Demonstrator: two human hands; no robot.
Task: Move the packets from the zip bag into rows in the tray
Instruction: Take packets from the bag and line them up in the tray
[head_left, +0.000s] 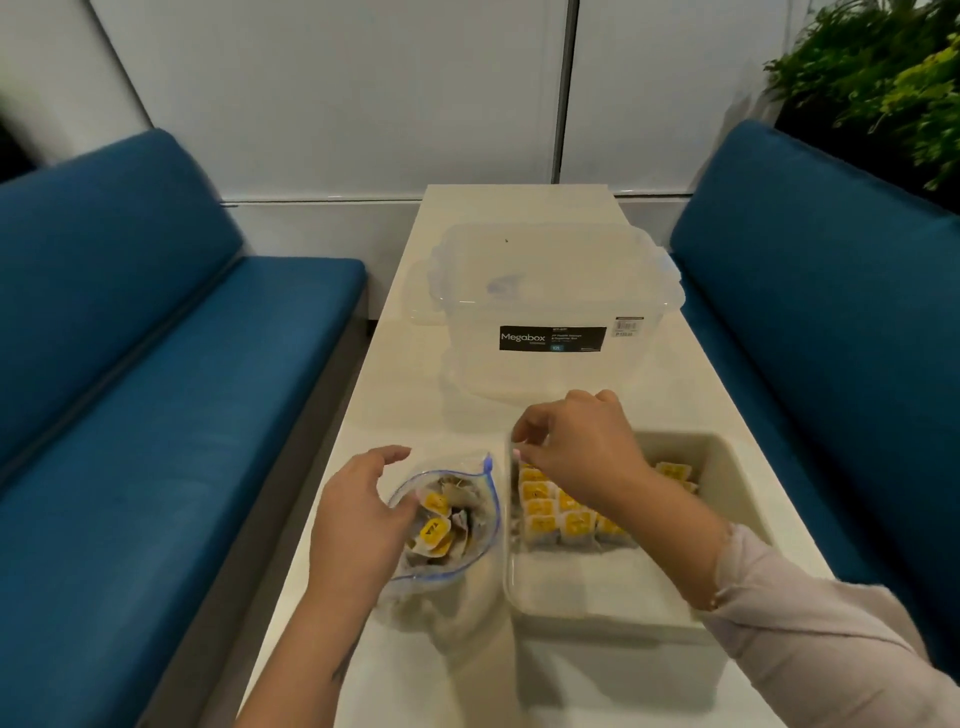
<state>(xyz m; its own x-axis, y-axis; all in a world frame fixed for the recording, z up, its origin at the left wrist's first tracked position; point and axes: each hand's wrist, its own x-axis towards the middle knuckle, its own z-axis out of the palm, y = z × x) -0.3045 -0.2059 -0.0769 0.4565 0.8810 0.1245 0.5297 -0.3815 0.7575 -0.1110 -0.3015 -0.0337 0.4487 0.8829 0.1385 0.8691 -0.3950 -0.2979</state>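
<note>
Head view puts the right hand (576, 449) over the tray's far-left corner, at about twelve o'clock from the laid packets (563, 512); its fingers are curled toward the thumb as if pinching something small, though whether a packet is between them cannot be told. At nine o'clock from it, the left hand (358, 514) grips the mouth of the zip bag (447, 530), thumb inside the rim, fingers curled round the near-left edge, holding it open over the loose yellow-labelled packets left inside. The tray (727, 467) holds rows across its far half; the near half shows bare floor. To do this step well, I judge each packet should go down label up, touching its neighbour, edges squared to the row, while the bag mouth is held wide. Beyond, at twelve o'clock, a clear lidded box (545, 291) stands on the table (395, 364).
</note>
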